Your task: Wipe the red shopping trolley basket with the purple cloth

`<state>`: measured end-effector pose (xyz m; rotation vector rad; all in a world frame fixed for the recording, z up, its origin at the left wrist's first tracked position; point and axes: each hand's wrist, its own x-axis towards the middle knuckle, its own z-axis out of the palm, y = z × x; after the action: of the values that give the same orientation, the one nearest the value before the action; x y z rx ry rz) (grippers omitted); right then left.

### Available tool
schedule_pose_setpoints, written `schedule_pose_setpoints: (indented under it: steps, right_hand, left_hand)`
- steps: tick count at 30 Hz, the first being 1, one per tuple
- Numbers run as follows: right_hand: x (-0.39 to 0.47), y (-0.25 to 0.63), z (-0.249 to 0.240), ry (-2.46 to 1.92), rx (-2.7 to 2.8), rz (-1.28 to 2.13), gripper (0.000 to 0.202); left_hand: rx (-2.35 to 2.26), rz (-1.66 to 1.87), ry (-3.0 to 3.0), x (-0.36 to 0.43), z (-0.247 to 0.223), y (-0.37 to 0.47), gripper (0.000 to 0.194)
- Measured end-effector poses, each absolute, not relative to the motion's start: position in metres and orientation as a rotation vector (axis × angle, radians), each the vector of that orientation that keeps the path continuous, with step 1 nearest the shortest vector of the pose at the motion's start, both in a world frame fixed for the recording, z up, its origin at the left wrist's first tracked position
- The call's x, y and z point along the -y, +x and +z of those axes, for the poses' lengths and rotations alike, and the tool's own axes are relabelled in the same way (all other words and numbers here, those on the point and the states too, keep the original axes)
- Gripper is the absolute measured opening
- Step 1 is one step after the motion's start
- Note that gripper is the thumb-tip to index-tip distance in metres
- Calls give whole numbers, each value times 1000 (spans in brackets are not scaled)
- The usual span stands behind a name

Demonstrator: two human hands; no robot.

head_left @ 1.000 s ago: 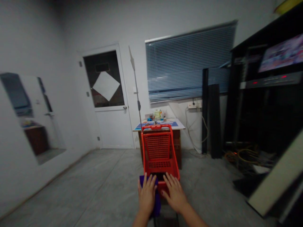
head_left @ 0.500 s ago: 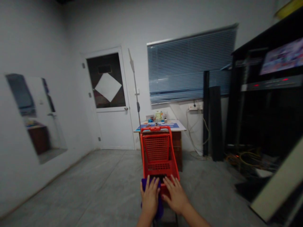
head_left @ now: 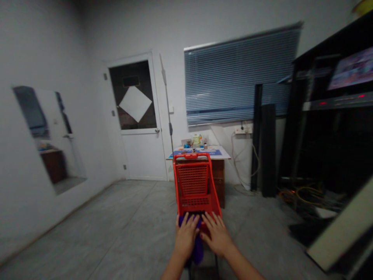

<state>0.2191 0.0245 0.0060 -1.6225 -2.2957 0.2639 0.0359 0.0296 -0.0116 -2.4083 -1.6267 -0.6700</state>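
A red plastic shopping cart (head_left: 192, 181) stands straight ahead of me, its handle on the far side. My left hand (head_left: 186, 235) lies palm down with fingers stretched over a purple cloth (head_left: 198, 251) at the cart's near end. Part of the cloth hangs below that hand, and the rest is covered by it. Beside it, my right hand (head_left: 215, 235) is spread flat at the near rim of the cart, fingers apart. The hands hide most of that rim, so how firmly they touch it is unclear.
Behind the cart is a small table (head_left: 225, 153) with small items on top. A white door (head_left: 144, 157) and a mirror (head_left: 49, 136) are at left. Dark panels (head_left: 268, 149), yellow cables (head_left: 309, 194) and a leaning pale board (head_left: 340, 229) occupy the right side.
Both hands have shifted slightly up in the view, staying at the cart's near end. The purple cloth sits more bunched under my left hand. The camera view has turned slightly left.
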Motion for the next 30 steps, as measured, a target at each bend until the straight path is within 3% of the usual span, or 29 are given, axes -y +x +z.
schedule_pose_setpoints:
  steps: [30]
  right_hand:
    - [-7, 174, 6, -1678, 2204, 283, 79]
  left_hand:
    - [1674, -795, -2381, -44, -25, -12, 49]
